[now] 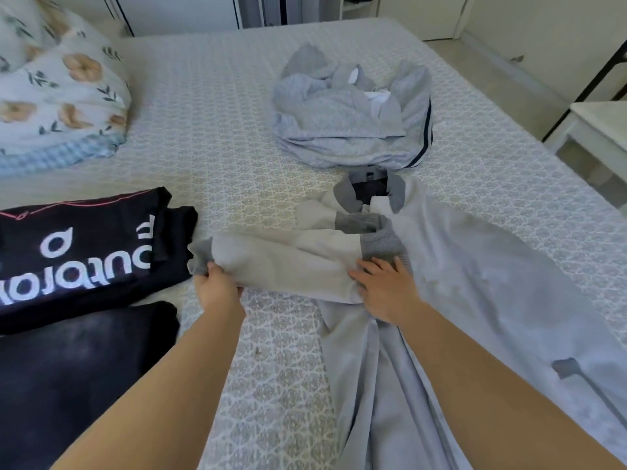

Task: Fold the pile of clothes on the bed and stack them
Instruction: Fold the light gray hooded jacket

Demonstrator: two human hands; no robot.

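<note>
White lettering is printed on the black folded garment [84, 252] at the left of the bed — it is seen upside down and cut off, and only a fragment like "outdo" can be made out. No other text can be read.

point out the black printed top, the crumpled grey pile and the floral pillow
black printed top [84, 252]: head view, on its white lettering.
crumpled grey pile [339, 120]: head view, on its middle folds.
floral pillow [64, 89]: head view, on its flowered front.
</note>
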